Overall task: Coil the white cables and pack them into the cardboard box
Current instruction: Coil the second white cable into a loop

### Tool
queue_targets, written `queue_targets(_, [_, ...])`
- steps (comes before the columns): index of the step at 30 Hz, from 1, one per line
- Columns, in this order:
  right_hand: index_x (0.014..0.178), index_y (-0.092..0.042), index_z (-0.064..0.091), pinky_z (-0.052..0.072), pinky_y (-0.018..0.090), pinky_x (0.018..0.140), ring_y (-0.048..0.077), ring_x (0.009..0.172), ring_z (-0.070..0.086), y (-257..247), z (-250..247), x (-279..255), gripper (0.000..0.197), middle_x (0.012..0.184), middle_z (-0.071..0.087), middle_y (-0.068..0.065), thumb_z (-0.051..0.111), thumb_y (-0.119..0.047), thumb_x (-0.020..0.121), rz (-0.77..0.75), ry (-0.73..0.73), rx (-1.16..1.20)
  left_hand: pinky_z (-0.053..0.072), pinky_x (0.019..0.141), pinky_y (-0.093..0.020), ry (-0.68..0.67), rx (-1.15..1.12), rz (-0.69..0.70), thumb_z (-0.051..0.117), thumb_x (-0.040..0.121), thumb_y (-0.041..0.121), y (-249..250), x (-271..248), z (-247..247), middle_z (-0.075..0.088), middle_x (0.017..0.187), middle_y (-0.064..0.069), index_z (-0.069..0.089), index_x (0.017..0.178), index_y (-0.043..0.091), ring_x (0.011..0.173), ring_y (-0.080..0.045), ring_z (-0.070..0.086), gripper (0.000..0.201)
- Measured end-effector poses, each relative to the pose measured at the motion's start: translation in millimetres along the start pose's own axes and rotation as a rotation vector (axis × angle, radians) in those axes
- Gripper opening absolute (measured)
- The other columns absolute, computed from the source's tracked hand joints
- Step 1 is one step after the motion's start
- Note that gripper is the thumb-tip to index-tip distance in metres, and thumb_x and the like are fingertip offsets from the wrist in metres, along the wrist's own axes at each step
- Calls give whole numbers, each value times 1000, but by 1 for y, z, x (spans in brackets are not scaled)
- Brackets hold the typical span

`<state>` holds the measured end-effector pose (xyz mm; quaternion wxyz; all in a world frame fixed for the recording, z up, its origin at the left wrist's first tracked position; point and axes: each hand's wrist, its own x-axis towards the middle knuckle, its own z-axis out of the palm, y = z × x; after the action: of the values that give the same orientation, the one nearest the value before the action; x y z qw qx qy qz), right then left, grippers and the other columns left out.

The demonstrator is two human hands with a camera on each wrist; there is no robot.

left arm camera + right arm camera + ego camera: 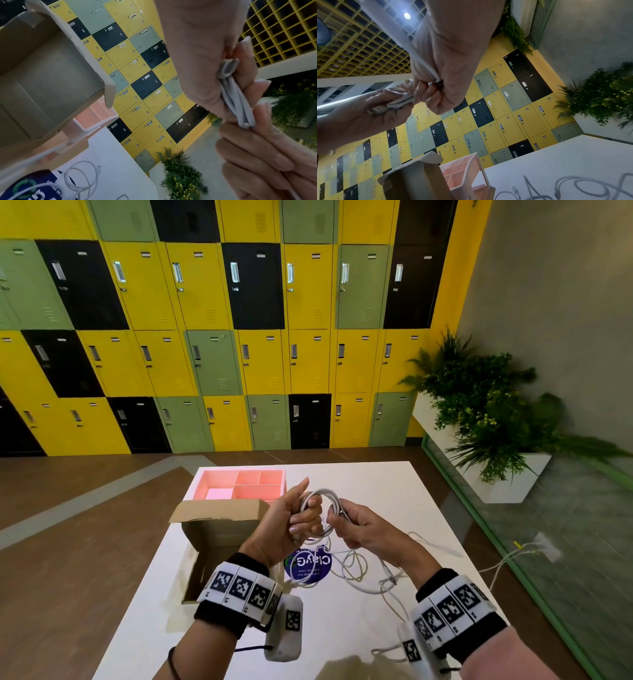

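- Above the table (394, 484), both hands hold one coil (325, 501) of white cable up in the air, over the near side of the table and just right of the box (219, 529).
- Left hand (291, 522): fingers curled tight round the left side of the coil, with several strands bunched in the palm; the thumb sticks up free. From the left wrist view, the folded strands (235, 94) run between palm and fingertips.
- Right hand (363, 529): fingers curled, pinching the coil's right side, a single strand running out of the fist; the right wrist view shows that strand (419, 58) passing through the closed fingers.
- From the coil, loose cable drops to the table and lies in a tangle (359, 573) right of the box, some of it over a round blue sticker (308, 566).
- The box stands open on the table's left edge, its flap raised at the far side; no cable shows inside it.
- Beyond the box sits a pink tray (243, 484) with compartments, touching or nearly touching the box's flap.
- Further right of the box, one strand trails off the table's right edge towards the floor (507, 559).
- Far behind the box stands a wall of lockers (212, 337), with plants (486, 412) to their right.
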<state>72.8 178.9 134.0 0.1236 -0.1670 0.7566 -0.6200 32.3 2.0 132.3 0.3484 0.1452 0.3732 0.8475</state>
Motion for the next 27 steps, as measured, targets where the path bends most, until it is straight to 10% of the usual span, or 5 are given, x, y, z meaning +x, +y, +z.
queue_targets(8, [98,-12,47,27,19,50,7,57,28,1,7,-1,15,67,32,-4,46,-27,100,-19,6,-12,19,45,-22,154,254,88,45,95,33,3,-3,10,25,47,9,44,65,18,37,-4,19,34])
queue_targets(19, [106,-5,49,37,18,54,8,56,46,5,6,-3,17,68,59,-1,44,-20,101,-40,3,39,40,48,-15,37,90,74,48,93,37,2,-3,5,22,50,9,50,74,12,37,-1,24,32])
queue_targets(27, [108,-10,47,40,15,53,5,54,51,2,8,0,18,67,56,5,39,-25,102,-28,40,-92,30,46,-18,21,397,33,34,101,29,5,-5,11,27,54,8,38,73,14,41,-3,27,33])
